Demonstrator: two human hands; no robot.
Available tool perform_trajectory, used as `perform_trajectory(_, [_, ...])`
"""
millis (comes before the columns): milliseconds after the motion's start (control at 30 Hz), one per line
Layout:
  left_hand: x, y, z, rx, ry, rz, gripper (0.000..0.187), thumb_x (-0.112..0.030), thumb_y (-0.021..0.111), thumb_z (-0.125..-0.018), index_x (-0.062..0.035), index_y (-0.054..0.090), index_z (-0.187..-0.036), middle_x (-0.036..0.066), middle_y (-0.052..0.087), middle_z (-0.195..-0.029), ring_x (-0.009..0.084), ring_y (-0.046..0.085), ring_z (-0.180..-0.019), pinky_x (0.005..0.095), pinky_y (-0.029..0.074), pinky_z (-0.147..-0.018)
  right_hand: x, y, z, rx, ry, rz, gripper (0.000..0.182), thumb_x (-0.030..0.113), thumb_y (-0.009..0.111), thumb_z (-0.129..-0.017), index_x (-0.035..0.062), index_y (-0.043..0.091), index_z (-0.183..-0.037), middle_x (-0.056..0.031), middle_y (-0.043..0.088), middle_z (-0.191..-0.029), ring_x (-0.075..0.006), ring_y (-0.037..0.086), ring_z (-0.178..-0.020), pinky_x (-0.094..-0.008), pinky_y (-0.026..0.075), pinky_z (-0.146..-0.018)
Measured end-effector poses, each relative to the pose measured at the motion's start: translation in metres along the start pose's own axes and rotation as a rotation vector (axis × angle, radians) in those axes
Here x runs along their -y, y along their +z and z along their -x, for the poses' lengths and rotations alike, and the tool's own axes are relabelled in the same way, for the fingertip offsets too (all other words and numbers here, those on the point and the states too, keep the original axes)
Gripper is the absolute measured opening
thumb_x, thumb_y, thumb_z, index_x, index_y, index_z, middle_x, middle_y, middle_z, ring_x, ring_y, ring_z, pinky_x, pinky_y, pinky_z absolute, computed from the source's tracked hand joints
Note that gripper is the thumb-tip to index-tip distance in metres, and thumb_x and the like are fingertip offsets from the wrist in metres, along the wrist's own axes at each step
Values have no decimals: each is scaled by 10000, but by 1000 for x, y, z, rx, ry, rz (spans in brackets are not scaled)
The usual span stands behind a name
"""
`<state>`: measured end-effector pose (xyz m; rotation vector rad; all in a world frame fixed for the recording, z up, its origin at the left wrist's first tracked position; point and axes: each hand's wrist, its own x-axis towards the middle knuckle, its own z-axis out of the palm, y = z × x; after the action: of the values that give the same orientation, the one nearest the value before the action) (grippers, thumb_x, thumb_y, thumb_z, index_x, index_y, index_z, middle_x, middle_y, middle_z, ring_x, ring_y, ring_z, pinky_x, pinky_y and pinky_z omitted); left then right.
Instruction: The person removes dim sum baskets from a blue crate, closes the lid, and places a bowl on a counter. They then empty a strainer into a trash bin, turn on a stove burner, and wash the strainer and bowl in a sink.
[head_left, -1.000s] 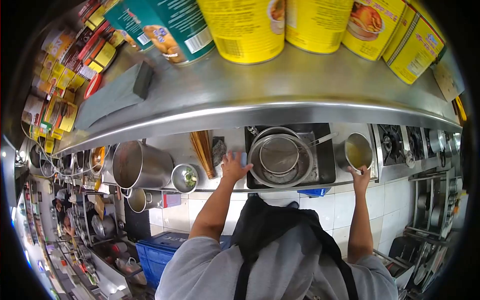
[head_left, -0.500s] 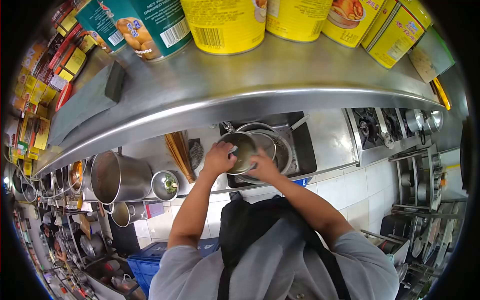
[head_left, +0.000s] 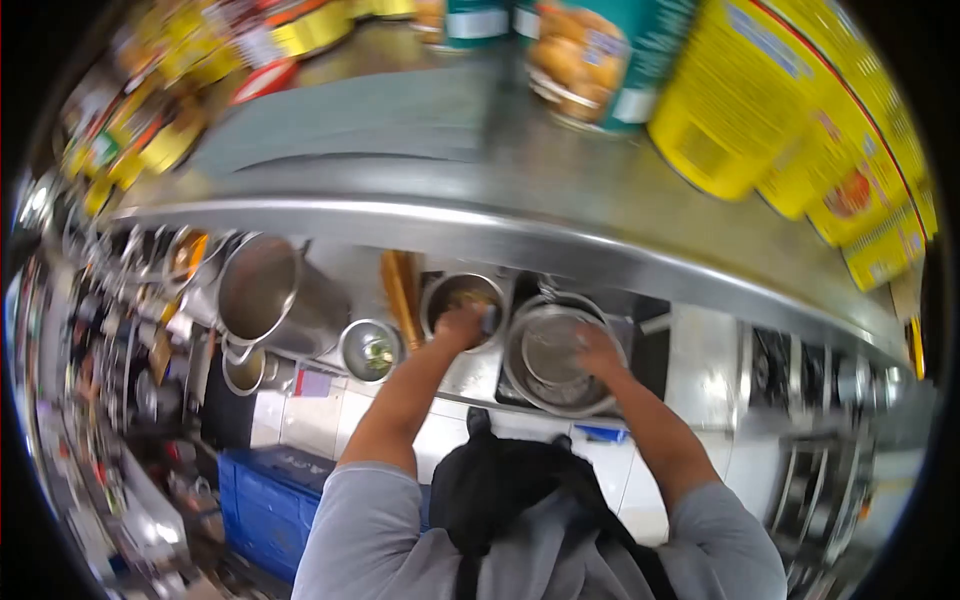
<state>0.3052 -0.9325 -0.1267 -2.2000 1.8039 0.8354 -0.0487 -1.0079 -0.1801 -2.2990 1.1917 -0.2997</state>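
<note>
My left hand (head_left: 463,327) is closed at the near rim of a round metal bowl (head_left: 432,300) on the counter left of the sink. Something brownish lies inside that bowl, partly hidden by the hand. A small pale grey item (head_left: 490,320) shows beside my left fingers, too blurred to name. Over the sink, my right hand (head_left: 602,355) has its fingers curled on the right rim of a shallow round metal bowl (head_left: 552,350). This sits within a larger metal basin (head_left: 572,408). My right fingertips are blurred.
A bundle of thin sticks (head_left: 402,295), a small bowl with green pieces (head_left: 370,350) and a tall stockpot (head_left: 262,290) stand to the left. A steel shelf (head_left: 450,225) with large cans overhangs the counter. Gas burners (head_left: 770,370) are at right, a blue crate (head_left: 275,510) below.
The bowl in my left hand has moved from over the sink to the counter at its left. My right hand has left that bowl for the one in the sink. The view has swung left.
</note>
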Motion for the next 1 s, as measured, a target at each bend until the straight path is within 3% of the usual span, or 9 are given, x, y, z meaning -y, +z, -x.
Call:
perform_trajectory(100, [11, 29, -11, -364, -37, -250, 709, -524, 657, -856, -118, 496, -1415, 209, 663, -1234, 380, 693, -1057, 483, 557, -898, -133, -24, -7, -148, -230, 629, 515, 217, 668, -760, 41, 609, -1240, -278, 587, -1222, -462, 506, -1240, -561, 378, -1075])
perform_trajectory(267, [40, 61, -71, -142, -344, 224, 740, -402, 617, -901, 49, 395, -1444, 260, 649, -1273, 367, 669, -1142, 459, 515, -979, -189, -66, 4, 126, -73, 893, 248, 261, 619, -875, 148, 747, -1056, -137, 648, -1301, -331, 535, -1294, -567, 232, -1176])
perform_trajectory(333, [20, 7, -44, -200, -413, 345, 704, -375, 601, -904, 90, 424, -1402, 279, 659, -1237, 378, 673, -1121, 455, 517, -970, -200, -70, 0, 521, -57, 1085, 278, 309, 735, -819, 108, 728, -1010, -73, 727, -937, -218, 708, -950, -493, 476, -904])
perform_trajectory(467, [-46, -37, 43, -413, -53, 856, 547, -395, 608, -902, 66, 610, -1196, 291, 658, -1173, 420, 633, -1118, 463, 483, -966, -129, -108, 15, 1309, 170, 150, 243, 309, 719, -887, 72, 669, -873, -40, 618, -624, -140, 571, -508, -322, 416, -461])
perform_trajectory(533, [-110, -19, 76, -341, 84, 815, 511, -413, 624, -914, -13, 631, -1232, 238, 670, -1182, 378, 639, -1094, 437, 478, -963, -92, -126, 60, 1175, 582, -730, 224, 267, 689, -910, 52, 627, -919, -53, 570, -591, -146, 515, -482, -312, 419, -476])
perform_trajectory(667, [-267, 99, 64, -524, 161, 953, 581, -374, 612, -932, -21, 521, -1385, 281, 559, -1354, 408, 531, -1274, 448, 420, -1055, -94, -87, 104, 771, 1009, -1575, 97, 84, 596, -972, 1, 627, -1012, -169, 682, -1042, -299, 683, -1049, -473, 561, -986])
perform_trajectory(733, [-329, 134, 67, -547, 251, 945, 547, -335, 591, -927, -21, 516, -1368, 306, 554, -1278, 495, 547, -1167, 507, 440, -1009, -111, -59, 105, 656, 548, -1400, 320, 290, 554, -1004, -20, 612, -1058, -234, 657, -1148, -361, 659, -1065, -485, 535, -1003])
perform_trajectory(767, [-349, 142, 80, -534, 279, 774, 527, -319, 590, -919, -26, 521, -1351, 291, 570, -1217, 486, 561, -1118, 527, 446, -981, -110, -46, 103, 558, 1019, -2033, 426, 387, 533, -1009, -27, 605, -1075, -245, 643, -1177, -383, 653, -1064, -494, 518, -1016])
perform_trajectory(1000, [-353, 185, 33, -632, 44, 722, 262, -232, 578, -917, -30, 582, -1084, 268, 564, -1001, 472, 564, -954, 569, 448, -860, -60, -87, 102, 553, 994, -1859, 731, 654, 398, -973, -4, 615, -1207, -190, 693, -1071, -373, 653, -1040, -465, 497, -1003])
